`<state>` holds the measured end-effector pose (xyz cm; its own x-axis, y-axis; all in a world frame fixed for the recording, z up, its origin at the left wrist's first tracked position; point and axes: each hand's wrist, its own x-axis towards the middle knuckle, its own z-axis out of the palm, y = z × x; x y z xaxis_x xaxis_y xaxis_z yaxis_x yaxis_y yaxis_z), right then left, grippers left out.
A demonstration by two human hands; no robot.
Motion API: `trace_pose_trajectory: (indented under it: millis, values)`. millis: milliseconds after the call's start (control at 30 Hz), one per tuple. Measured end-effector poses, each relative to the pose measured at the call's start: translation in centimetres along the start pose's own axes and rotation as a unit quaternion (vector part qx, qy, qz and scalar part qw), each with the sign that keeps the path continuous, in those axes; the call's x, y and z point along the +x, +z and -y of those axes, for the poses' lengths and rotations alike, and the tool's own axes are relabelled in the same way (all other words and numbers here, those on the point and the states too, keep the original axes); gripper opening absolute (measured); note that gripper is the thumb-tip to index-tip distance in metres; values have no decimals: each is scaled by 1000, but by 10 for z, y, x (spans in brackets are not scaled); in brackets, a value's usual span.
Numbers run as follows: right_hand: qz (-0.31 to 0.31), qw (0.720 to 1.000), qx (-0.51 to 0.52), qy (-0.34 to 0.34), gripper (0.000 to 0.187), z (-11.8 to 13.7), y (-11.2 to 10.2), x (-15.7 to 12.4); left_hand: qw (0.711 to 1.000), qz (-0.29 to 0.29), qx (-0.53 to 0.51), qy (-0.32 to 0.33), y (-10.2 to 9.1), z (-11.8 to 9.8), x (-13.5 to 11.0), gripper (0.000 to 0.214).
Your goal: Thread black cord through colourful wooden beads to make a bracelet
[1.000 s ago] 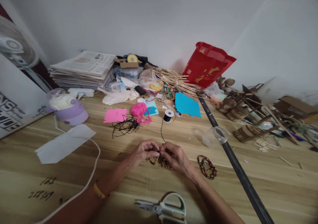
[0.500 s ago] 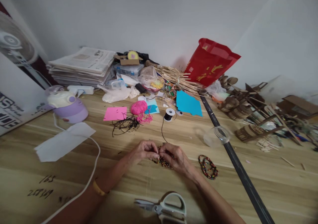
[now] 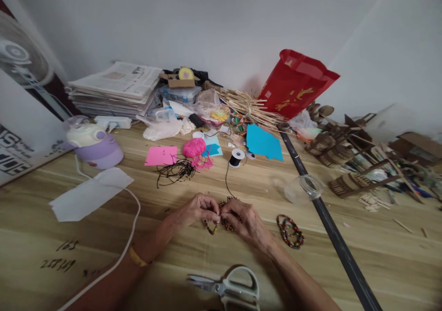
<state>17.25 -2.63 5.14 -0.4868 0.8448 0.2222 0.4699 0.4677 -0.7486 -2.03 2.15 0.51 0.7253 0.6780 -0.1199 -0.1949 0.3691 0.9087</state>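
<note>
My left hand point(image 3: 203, 209) is closed in a pinch on a string of small multicoloured beads point(image 3: 211, 230), which hangs in a loop below the fingertips. Close beside it, my right hand point(image 3: 246, 219) is closed too, thumb against fingers; what it pinches is hidden. Under and between the hands lies a heap of brown and coloured beads point(image 3: 228, 226), partly covered by the right hand. From a spool of black cord point(image 3: 236, 159), a thin line runs down to the right hand. Finished-looking bead bracelets point(image 3: 290, 232) rest to the right, and scissors point(image 3: 224, 287) lie nearer me.
Pink yarn point(image 3: 194, 148), tangled black cord point(image 3: 177, 170), pink paper point(image 3: 160, 156) and blue paper point(image 3: 264, 142) lie beyond the hands. A clear round container point(image 3: 301, 189) stands near a black strip point(image 3: 331, 223). A white cable point(image 3: 133, 223) crosses on the left.
The bead loop now hangs lower and shows more plainly beneath my left hand. Both hands remain close together over the beads. The whole view has shifted slightly.
</note>
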Motion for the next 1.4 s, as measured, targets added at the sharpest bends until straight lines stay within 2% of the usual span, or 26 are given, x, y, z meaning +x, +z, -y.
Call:
trace_pose_trajectory:
  millis: [100, 267, 400, 533, 767, 900, 1100, 1400]
  values:
    - [-17, 1000, 5, 3, 19, -1, -3, 1, 999, -12, -46, -7, 3, 3, 2, 28]
    - [-25, 999, 33, 2, 19, 3, -6, 1, 996, 7, -91, 1, 8, 2, 2, 30]
    - [-25, 999, 21, 3, 19, 7, -7, 1, 996, 23, -83, -23, 6, 4, 2, 33]
    - [-31, 999, -9, -5, 20, 8, -9, 1, 996, 15, -84, -34, 2, 8, 3, 30]
    - [-15, 1000, -9, -1, 11, 13, -10, 1, 998, -19, -53, 14, 1, 6, 0, 25]
    - [-20, 1000, -19, -7, 17, 17, -7, 1, 998, -37, -31, 40, 1, 6, 1, 24]
    - [-7, 999, -40, -8, 8, 15, -1, 6, 998, -41, 4, 44, 1, 8, 0, 26]
    - [-14, 998, -54, -22, 15, 7, -1, 7, 996, -71, 13, 44, 2, 6, 3, 24]
